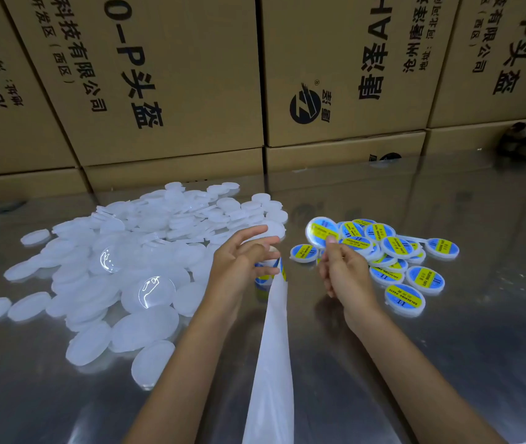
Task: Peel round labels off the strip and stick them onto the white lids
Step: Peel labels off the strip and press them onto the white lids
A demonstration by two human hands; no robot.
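Big brown cardboard boxes (171,78) with black printed lettering are stacked along the back, all closed, so no telling what's in them. In front of them is a shiny metal surface (447,347) that mirrors the boxes. On its left half sits a big loose heap of plain white lids (133,251), round, flat and slightly see-through, a couple catching glare. To the right is a smaller pile of labeled lids (396,254), each with a blue round sticker and a yellow band of text. A long white backing strip (274,347) runs from the bottom edge up to a roll of labels (269,274) standing between the hands. The left hand (242,261) rests against the roll, fingers mostly straight, grip relaxed and not closed round it. The right hand (341,270) pinches a labeled lid (321,231) by its lower edge, held tilted up just above the labeled pile.
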